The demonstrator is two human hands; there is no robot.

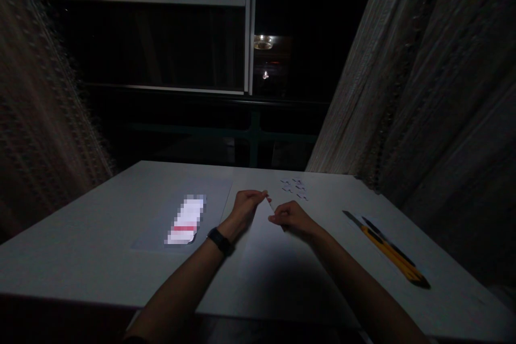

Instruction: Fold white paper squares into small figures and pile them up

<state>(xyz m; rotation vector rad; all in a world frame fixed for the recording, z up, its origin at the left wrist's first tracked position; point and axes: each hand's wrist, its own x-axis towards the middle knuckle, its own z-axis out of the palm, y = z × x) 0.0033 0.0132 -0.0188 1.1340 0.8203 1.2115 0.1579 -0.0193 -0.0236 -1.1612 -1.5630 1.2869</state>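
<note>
The table (100, 258) across the lower frame looks smooth and matt; the paper sheet (258, 239) at centre is thin and matt. Curtains (435, 91) at right are coarse woven cloth. The lower-right cutter (389, 251) is yellow plastic.

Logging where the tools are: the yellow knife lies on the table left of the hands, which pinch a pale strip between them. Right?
Not quite. The head view shows the knife lying on the table right of the hands, not left. The rest stands: the left hand and right hand pinch a pale strip between them.
</note>
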